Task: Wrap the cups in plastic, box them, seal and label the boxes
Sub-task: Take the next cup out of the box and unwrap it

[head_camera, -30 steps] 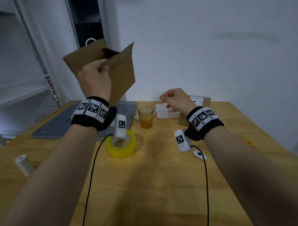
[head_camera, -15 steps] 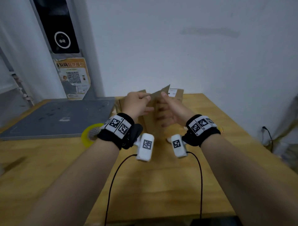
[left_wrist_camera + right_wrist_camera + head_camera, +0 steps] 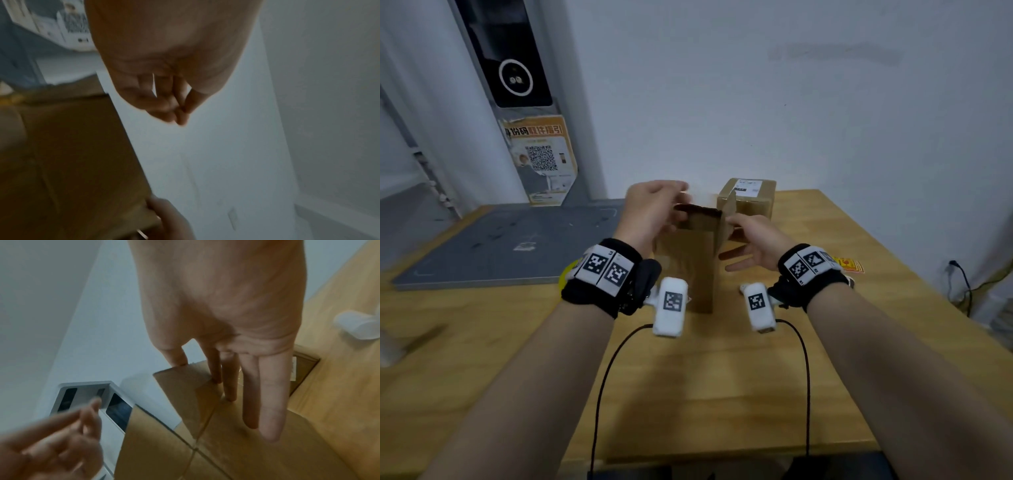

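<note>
1. Nearest the camera, two bare forearms reach over the pale wooden table (image 3: 688, 394); each wrist wears one black band with square printed markers and one white wired unit.
2. At table centre stands one unfolded brown cardboard box (image 3: 688, 270), upright, its top flaps raised. Half a second ago it was a flatter, folded piece held between the hands; now it has opened into a box shape.
3. The left hand (image 3: 650, 212), at the box's 10 o'clock, has lifted off it: its fingers are loosely curled with the tips together, and no frame shows it gripping anything.
4. The right hand (image 3: 753, 245), at the box's 3 o'clock, lies flat with straight fingers (image 3: 269, 402) against the side panel, while its thumb rests at a raised flap.
5. One yellow tape roll (image 3: 566, 274) peeks from behind the left wrist, at 9 o'clock.
6. One grey cutting mat (image 3: 500, 240) lies at 10 o'clock.
7. Farthest, at 12 o'clock, sits one closed brown cardboard box with a white label (image 3: 751, 200), making two boxes in all.
</note>
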### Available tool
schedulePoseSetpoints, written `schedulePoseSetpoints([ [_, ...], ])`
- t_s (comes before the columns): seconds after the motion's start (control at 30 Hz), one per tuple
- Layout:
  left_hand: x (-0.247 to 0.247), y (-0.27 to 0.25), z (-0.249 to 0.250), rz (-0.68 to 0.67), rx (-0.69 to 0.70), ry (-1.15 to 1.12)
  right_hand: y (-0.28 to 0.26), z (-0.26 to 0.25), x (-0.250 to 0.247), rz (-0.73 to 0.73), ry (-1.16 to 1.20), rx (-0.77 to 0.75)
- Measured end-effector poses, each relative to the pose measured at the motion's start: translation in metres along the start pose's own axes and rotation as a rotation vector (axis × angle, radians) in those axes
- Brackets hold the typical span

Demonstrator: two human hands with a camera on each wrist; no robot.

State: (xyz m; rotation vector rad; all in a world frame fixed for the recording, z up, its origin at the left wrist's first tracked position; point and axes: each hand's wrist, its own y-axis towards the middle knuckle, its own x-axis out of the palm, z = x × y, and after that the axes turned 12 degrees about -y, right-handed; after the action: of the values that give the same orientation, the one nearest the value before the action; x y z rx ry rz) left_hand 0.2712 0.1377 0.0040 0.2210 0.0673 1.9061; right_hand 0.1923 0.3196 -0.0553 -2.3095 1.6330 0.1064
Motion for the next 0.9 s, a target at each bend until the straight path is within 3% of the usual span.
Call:
schedulePoseSetpoints([
  [0.07,-0.016,0.009,-0.012,0.12,0.083,0.069,0.002,0.0,0.0,0.006,0.02,-0.009],
  [0.13,-0.028,0.014,-0.024,0.146,0.048,0.136,0.006,0.001,0.001,0.012,0.033,-0.012],
  [0.2,-0.034,0.016,-0.036,0.138,-0.036,0.18,0.01,0.002,0.002,0.015,0.051,-0.006],
  [0.33,-0.034,0.013,-0.044,0.131,-0.22,0.055,0.014,0.008,0.004,0.023,0.087,0.005],
  [0.7,-0.045,0.005,-0.072,0.118,-0.358,-0.086,0.018,0.024,-0.001,0.053,0.1,0.021],
  [0.9,-0.047,-0.003,-0.081,0.123,-0.338,-0.104,0.017,0.029,0.003,0.065,0.137,0.013],
])
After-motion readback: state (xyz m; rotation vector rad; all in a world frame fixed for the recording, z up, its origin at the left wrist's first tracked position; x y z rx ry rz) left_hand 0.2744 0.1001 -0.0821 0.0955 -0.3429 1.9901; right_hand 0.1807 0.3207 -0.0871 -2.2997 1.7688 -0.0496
